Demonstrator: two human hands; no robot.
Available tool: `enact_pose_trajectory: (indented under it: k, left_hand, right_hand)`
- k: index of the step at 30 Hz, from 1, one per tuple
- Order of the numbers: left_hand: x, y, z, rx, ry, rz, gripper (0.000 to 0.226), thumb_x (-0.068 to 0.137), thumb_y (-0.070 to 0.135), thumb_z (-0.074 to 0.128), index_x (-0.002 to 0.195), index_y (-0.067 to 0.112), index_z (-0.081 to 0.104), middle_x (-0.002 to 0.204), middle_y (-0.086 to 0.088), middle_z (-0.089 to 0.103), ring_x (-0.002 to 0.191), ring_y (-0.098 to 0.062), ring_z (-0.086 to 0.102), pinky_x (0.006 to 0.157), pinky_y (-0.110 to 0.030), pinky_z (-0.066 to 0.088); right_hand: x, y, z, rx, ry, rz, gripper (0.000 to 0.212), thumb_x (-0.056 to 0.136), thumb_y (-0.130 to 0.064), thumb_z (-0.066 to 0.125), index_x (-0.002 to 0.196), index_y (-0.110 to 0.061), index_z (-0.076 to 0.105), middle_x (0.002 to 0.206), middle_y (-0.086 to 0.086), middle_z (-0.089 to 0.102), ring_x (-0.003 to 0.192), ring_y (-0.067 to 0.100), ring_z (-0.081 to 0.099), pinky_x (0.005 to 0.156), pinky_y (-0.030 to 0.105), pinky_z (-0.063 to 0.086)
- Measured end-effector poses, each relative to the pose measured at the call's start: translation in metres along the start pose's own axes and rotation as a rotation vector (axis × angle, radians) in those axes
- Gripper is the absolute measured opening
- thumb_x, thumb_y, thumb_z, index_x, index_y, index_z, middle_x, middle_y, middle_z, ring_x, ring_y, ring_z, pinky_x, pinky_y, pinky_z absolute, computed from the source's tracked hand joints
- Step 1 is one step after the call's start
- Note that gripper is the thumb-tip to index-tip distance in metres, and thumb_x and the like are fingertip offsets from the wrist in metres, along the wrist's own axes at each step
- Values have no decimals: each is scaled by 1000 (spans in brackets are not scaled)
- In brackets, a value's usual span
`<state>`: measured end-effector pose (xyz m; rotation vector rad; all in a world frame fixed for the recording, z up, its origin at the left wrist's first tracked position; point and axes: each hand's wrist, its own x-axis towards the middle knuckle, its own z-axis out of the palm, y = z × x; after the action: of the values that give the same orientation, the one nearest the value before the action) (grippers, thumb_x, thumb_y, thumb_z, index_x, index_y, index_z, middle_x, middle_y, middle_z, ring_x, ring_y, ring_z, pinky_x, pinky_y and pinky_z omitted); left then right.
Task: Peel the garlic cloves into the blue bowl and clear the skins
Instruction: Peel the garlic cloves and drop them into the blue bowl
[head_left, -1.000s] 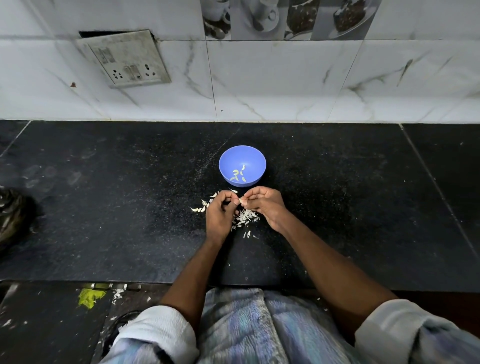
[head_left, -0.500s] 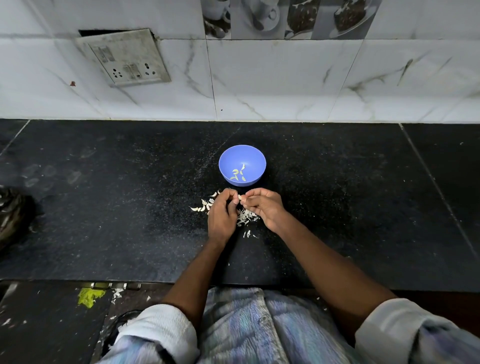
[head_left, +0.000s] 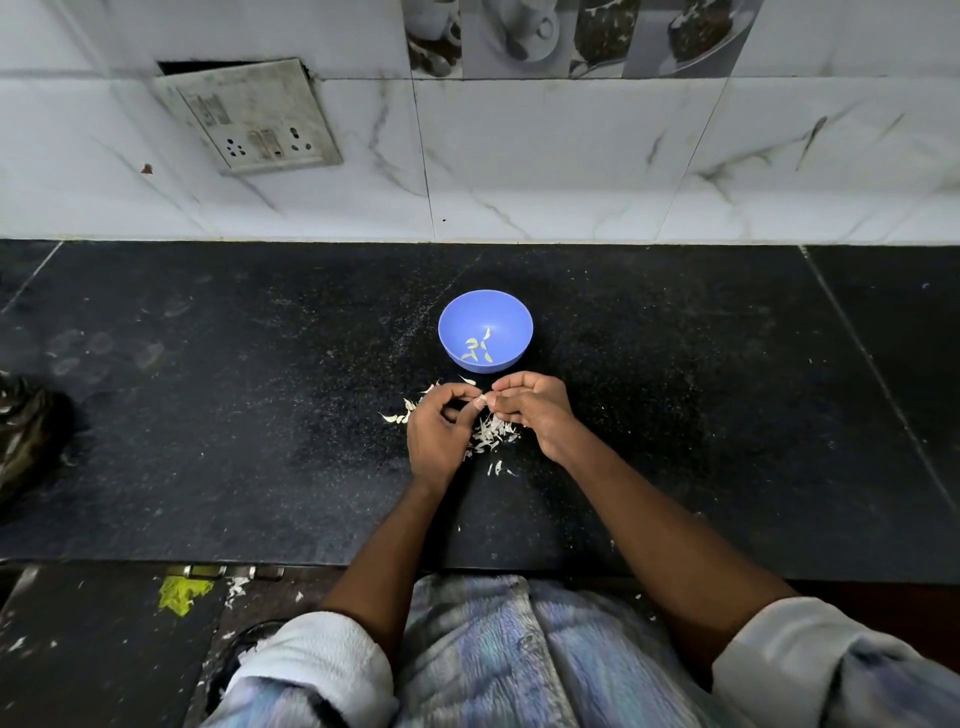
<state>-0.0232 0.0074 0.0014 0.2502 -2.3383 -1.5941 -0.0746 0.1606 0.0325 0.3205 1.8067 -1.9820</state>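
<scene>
While the blue bowl (head_left: 485, 331) stood just beyond, the left hand (head_left: 438, 434) and right hand (head_left: 535, 410) each pinched one garlic clove (head_left: 481, 400) (grip clenched) above skins (head_left: 491, 435) on the surface (head_left: 208, 415).

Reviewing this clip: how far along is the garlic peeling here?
Partly done: a few peeled cloves lie in the blue bowl. In hand: left hand and right hand pinch one clove between them. Left: the skins scattered on the counter remain uncleared.
</scene>
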Motion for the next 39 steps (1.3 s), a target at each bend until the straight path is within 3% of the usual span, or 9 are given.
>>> enact_pose_trajectory:
  k: [8, 16, 20, 25, 30, 35, 39]
  left_hand:
    - [1, -5, 1, 5, -1, -77, 9, 91, 15, 80, 90, 24, 75, 88, 13, 75, 61, -7, 60, 61, -22, 48]
    - [-2, -3, 4, 131, -99, 68, 5, 97, 21, 61, 96, 26, 60, 88, 10, 66, 78, -16, 62, 74, -38, 53]
    - [-4, -5, 5, 105, -117, 35, 10, 95, 19, 67, 98, 27, 63, 92, 11, 68, 74, -15, 63, 74, -40, 56]
    - [-1, -4, 1, 46, -50, -41, 24, 92, 18, 78, 112, 29, 71, 103, 15, 74, 78, -12, 69, 74, -34, 59]
    - [-2, -1, 0, 166, -70, -6, 6, 92, 29, 79, 95, 34, 77, 93, 20, 74, 76, -8, 66, 72, -32, 57]
    - [-1, 0, -3, 205, -75, -13, 7, 95, 24, 74, 91, 29, 71, 88, 18, 72, 78, -4, 65, 73, -33, 54]
    - [1, -3, -5, 243, -168, 25, 12, 99, 25, 69, 89, 28, 65, 84, 17, 68, 79, -5, 63, 73, -37, 54]
  right_hand:
    - [-1, -1, 1, -53, -4, -36, 24, 78, 4, 84, 99, -2, 72, 89, 11, 79, 79, 15, 74, 75, 29, 62]
    - [2, 0, 4, -31, 24, -26, 22, 79, 3, 83, 98, -3, 72, 86, 10, 79, 82, 18, 76, 74, 29, 61]
    - [3, 0, 0, 16, 53, -15, 25, 82, 3, 81, 104, -1, 71, 92, 12, 80, 87, 20, 77, 74, 28, 60]
    - [5, 4, -5, -53, 10, 6, 23, 83, 3, 79, 105, -2, 72, 84, 5, 79, 79, 14, 76, 70, 25, 59]
    - [7, 6, -4, -127, -35, -12, 13, 87, -1, 78, 100, -3, 75, 84, 10, 78, 71, 12, 70, 71, 25, 58]
    - [6, 8, -5, -255, -132, 7, 27, 97, -22, 73, 102, 4, 74, 78, 9, 71, 67, 11, 63, 65, 23, 52]
    - [4, 6, -6, -366, -197, -13, 17, 103, -19, 62, 98, -5, 71, 76, 7, 67, 67, 11, 61, 62, 24, 51]
